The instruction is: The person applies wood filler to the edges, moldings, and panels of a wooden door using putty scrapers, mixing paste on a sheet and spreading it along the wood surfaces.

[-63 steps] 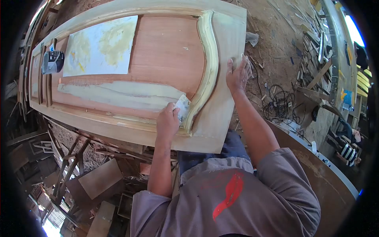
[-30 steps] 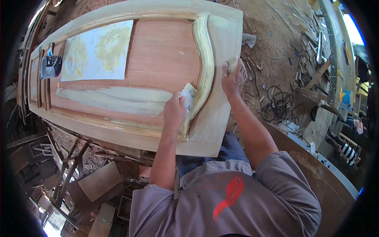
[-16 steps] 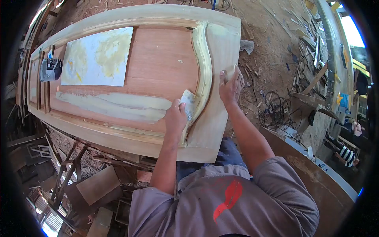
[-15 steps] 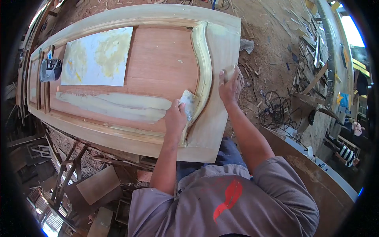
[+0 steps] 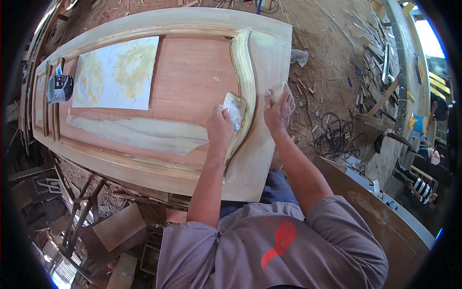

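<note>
A wooden panel door (image 5: 269,53) lies flat in front of me, with pale filler smeared along its curved moulding (image 5: 247,62). My left hand (image 5: 220,126) grips a flat, putty-smeared scraper (image 5: 234,111) against the inner side of that moulding. Fingers and thumb close over its near side, hiding part of it. At the door's right edge rests my right hand (image 5: 280,111), thumb apart from the fingers and whitish residue on a fingertip. No tool shows in it. A broad pale filler band (image 5: 139,132) runs along the reddish panel.
On the door lie a white sheet with yellowish smears (image 5: 115,72) and a dark-labelled can (image 5: 60,88). Scrap wood (image 5: 385,62) and tangled black cable (image 5: 334,137) litter the ground to the right. Wooden boards (image 5: 120,226) stand at lower left.
My left hand and the scraper have moved a little up and right along the moulding. My right hand has shifted slightly left and down; the view has shifted slightly.
</note>
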Available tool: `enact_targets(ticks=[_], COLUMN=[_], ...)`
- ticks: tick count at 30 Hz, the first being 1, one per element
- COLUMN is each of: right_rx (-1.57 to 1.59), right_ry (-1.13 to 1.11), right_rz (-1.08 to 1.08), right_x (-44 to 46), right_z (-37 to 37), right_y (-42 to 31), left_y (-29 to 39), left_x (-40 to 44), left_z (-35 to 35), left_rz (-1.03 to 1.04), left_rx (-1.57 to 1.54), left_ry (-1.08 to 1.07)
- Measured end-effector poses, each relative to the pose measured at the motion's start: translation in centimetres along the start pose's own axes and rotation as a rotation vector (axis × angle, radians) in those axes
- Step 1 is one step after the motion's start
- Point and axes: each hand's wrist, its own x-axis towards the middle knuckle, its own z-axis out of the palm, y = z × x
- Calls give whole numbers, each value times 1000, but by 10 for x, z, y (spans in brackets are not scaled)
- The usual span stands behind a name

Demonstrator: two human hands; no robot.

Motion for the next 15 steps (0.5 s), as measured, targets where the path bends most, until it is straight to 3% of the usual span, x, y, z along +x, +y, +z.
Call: enact_targets(ticks=[15], right_rx=[25], right_ry=[-31], right_rz=[15], right_x=[2], right_z=[-3], right_y=[-3], left_y=[11], left_x=[18], left_z=[16], left_rz=[-30], left_rx=[-50], left_ry=[117])
